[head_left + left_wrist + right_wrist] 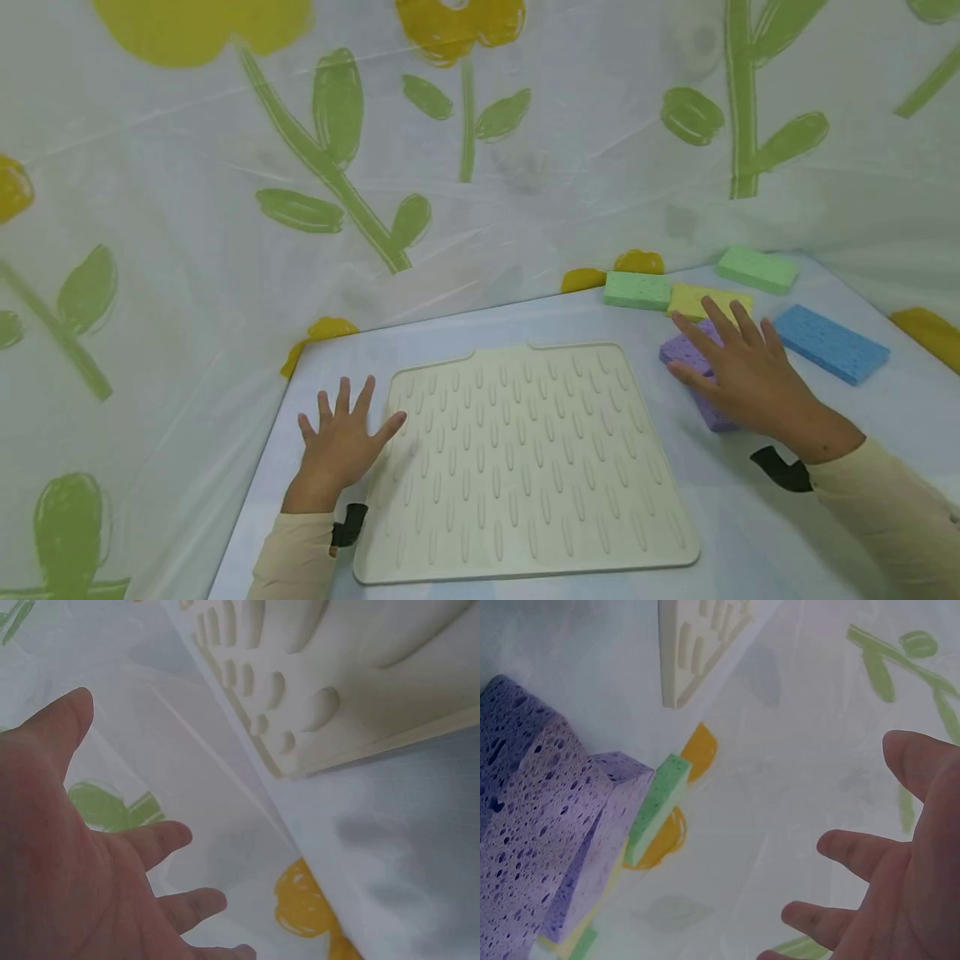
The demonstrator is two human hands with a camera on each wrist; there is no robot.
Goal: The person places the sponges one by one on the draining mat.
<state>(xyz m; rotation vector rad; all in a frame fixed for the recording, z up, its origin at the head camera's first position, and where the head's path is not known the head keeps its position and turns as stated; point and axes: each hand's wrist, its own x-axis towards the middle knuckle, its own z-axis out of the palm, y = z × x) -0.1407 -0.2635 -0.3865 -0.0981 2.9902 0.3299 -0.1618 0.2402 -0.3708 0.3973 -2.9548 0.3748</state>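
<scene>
My left hand (337,446), fingers spread, hovers at the left edge of a cream ridged silicone mat (517,458) that lies flat on the table. In the left wrist view the fingers (172,840) are splayed beside the mat's corner, holding nothing. My right hand (750,379) is spread over two purple sponges (686,354), partly covering them in the head view. From the right wrist, the purple sponges (547,810) show apart from the fingers (862,851), one overlapping the other.
Behind the right hand lie a yellow sponge (693,298), a green sponge (637,290) and another green sponge (757,269). A blue sponge (832,343) lies to their right. A flower-printed sheet (525,225) hangs behind the white table (450,329).
</scene>
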